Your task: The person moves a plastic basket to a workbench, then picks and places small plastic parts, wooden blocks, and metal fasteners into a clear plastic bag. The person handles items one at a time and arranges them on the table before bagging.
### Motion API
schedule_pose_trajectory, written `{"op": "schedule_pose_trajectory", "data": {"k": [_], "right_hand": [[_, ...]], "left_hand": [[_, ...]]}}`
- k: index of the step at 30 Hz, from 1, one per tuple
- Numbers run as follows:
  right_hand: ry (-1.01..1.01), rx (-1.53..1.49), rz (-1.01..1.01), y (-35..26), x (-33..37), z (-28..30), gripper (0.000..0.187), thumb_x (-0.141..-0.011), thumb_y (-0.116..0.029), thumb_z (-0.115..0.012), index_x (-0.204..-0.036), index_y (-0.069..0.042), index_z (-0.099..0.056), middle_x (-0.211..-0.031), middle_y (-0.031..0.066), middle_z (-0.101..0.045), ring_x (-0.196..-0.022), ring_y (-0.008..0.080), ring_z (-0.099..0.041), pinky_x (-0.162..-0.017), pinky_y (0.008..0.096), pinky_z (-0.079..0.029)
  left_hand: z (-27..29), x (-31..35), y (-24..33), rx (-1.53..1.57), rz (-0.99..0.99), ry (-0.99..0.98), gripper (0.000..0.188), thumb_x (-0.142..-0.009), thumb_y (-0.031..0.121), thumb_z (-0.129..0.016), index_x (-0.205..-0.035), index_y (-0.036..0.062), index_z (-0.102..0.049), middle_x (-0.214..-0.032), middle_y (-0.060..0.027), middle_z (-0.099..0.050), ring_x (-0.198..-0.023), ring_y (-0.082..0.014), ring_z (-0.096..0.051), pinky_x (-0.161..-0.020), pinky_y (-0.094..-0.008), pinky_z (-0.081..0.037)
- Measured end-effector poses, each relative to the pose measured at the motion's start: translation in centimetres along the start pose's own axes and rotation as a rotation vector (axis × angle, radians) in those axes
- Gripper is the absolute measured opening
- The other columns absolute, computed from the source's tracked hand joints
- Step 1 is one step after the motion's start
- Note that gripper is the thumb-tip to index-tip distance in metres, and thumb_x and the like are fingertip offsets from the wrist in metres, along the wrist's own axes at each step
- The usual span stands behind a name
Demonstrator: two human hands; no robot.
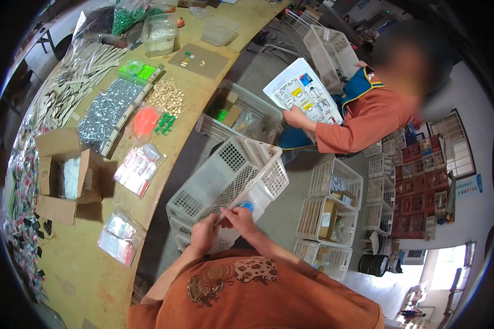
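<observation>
The bare left hand [205, 233] and bare right hand [239, 220] meet in front of the wearer's orange shirt [230, 299], fingertips pinched together on a thin, pale piece [222, 218] (too small and half hidden to name). That piece sits between the hands, over the near end of a white, perforated plastic crate [187, 202]; a round blue label [246, 206] shows just beside the right hand. To the left, a yellowish tabletop [74, 274] bears two clear plastic bags of pale and red contents [140, 170], an open brown cardboard box [59, 211] and a heap of small tan pieces [167, 96]. Beyond the crate, a co-worker in orange-red sleeves [340, 137] holds printed white sheets [291, 77].
</observation>
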State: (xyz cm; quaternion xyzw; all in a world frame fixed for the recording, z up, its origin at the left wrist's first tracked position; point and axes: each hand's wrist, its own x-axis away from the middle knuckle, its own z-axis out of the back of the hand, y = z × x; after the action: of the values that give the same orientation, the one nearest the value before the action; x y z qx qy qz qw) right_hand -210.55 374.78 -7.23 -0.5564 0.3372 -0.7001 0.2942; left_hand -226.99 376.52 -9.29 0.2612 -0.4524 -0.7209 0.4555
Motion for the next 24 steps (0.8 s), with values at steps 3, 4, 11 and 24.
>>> {"op": "schedule_pose_trajectory", "data": {"k": [3, 4, 11, 24], "right_hand": [[0.039, 0.008, 0.09, 1.8, -2.6, 1.6, 0.036, -0.093, -0.029, -0.066, -0.079, 0.004, -0.067, -0.068, 0.0093, -0.069, -0.058, 0.0143, -0.066, -0.055, 0.0252, -0.053], [0.053, -0.065, 0.102, 2.0, -3.5, 2.6, 0.037, -0.093, -0.03, -0.066, -0.078, 0.003, -0.067, -0.067, 0.009, -0.068, -0.057, 0.0142, -0.066, -0.054, 0.0261, -0.053], [0.264, -0.436, -0.013, 1.3, -10.4, 16.2, 0.026, -0.088, -0.025, -0.066, -0.072, -0.004, -0.064, -0.063, 0.007, -0.064, -0.053, 0.0149, -0.062, -0.05, 0.0295, -0.052], [0.641, -0.68, -0.194, 5.6, -11.3, 38.1, 0.035, -0.083, -0.03, -0.068, -0.112, -0.012, -0.06, -0.103, 0.0031, -0.065, -0.093, 0.0199, -0.062, -0.081, 0.0379, -0.05]], "left_hand": [[-0.8, -2.1, 1.2, -0.029, -0.033, -0.014, 0.025, -0.082, 0.009, -0.065, -0.106, 0.0088, -0.06, -0.09, -0.0167, -0.067, -0.085, -0.0389, -0.064, -0.07, -0.0455, -0.052], [-1.0, -3.1, 1.8, -0.031, -0.067, -0.017, 0.027, -0.082, 0.009, -0.064, -0.108, 0.009, -0.06, -0.092, -0.0153, -0.068, -0.086, -0.0374, -0.065, -0.071, -0.0443, -0.052], [-0.9, -8.7, 6.3, -0.114, -0.102, 0.434, 0.035, -0.077, -0.001, -0.064, -0.111, 0.003, -0.061, -0.109, -0.0159, -0.065, -0.1, -0.0319, -0.062, -0.087, -0.0386, -0.05], [-24.6, -22.0, -23.8, 0.803, 1.284, 0.376, 0.114, -0.067, 0.05, -0.084, -0.151, 0.0157, -0.016, -0.142, -0.0094, -0.041, -0.121, -0.0254, -0.044, -0.095, -0.043, -0.041]]}}
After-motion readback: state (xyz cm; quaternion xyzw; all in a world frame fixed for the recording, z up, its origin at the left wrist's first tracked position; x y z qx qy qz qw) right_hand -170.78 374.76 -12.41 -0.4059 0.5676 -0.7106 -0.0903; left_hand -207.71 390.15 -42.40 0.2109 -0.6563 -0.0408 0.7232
